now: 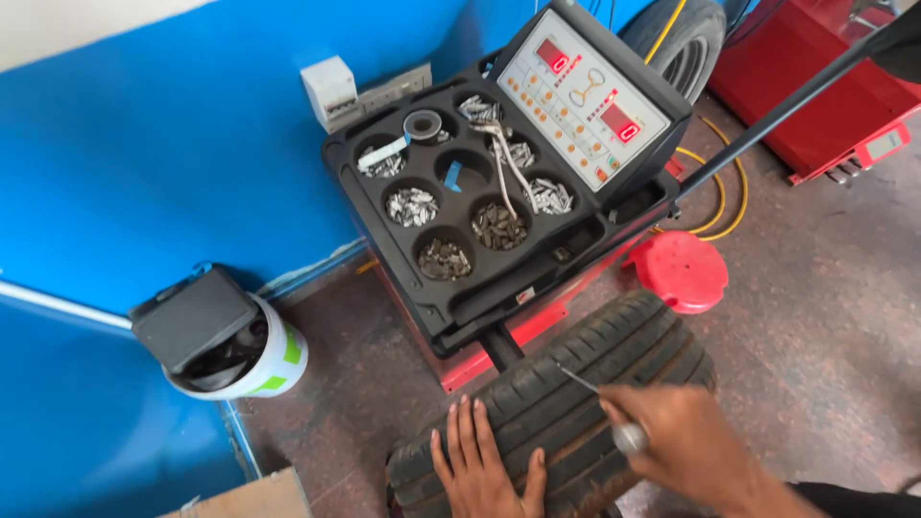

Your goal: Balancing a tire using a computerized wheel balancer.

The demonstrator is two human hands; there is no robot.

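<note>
Rubber ribbed tyre: left hand flat, grip apart; right hand grip clamped on thin metal pick.

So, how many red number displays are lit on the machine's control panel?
2. One red display sits at the upper left of the control panel, the other red display at its lower right. None seems hidden.
</note>
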